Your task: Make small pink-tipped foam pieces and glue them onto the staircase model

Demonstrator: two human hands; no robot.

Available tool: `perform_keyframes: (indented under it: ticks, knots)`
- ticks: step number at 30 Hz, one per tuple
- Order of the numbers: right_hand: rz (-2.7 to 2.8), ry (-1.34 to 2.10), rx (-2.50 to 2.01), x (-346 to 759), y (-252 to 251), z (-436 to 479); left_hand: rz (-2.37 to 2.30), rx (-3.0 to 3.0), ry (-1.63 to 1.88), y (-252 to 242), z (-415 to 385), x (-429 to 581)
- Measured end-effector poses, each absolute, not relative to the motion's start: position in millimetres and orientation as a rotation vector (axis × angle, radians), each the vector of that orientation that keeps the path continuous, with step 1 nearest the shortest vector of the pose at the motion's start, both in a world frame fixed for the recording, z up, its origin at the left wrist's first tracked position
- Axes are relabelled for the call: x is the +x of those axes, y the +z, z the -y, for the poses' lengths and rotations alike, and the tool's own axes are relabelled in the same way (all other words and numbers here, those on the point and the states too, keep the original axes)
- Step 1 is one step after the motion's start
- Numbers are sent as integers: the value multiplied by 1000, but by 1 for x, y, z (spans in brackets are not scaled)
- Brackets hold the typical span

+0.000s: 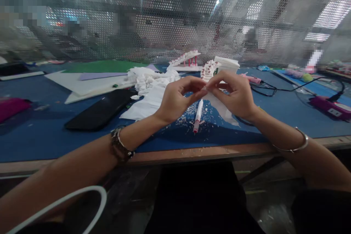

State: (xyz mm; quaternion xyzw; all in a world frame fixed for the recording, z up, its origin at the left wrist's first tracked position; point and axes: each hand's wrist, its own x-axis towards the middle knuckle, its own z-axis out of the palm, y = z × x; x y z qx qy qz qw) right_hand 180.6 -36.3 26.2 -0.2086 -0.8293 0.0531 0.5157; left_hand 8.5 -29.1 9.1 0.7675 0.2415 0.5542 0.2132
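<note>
Above the blue tabletop, my left hand (179, 97) and my right hand (233, 91) meet at the fingertips. Thumb and forefinger of each are pinched together; a tiny pale bit seems to show between them, too small to name. Below them lies a white marker pen (199, 114) with a red end, among white shavings. A white sheet of paper (223, 111) lies under my right hand. Behind the hands stand a curved white model (210, 68) with brown dots and a white stepped model (189, 58) on red posts.
Crumpled white scraps (149, 79) are heaped left of the hands, near a black phone (101, 111) and a green sheet (104, 66). A pink tool (251, 79) with a black cable lies right, near a purple power strip (330, 108). Perforated metal mesh (170, 18) rises behind the table.
</note>
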Motion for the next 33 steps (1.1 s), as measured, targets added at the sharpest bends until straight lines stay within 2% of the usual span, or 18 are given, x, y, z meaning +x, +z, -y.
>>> perform_keyframes:
  ticks: [12, 19, 25, 33]
  knots:
    - [2021, 2, -483, 180, 24, 36, -828, 2121, 1577, 14, 32, 9]
    - [2011, 116, -469, 183, 25, 33, -788, 1971, 1508, 15, 28, 8]
    - [2139, -101, -403, 189, 31, 32, -624, 1726, 1400, 11, 21, 8]
    - [2190, -215, -405, 190, 34, 33, -623, 1618, 1318, 11, 20, 6]
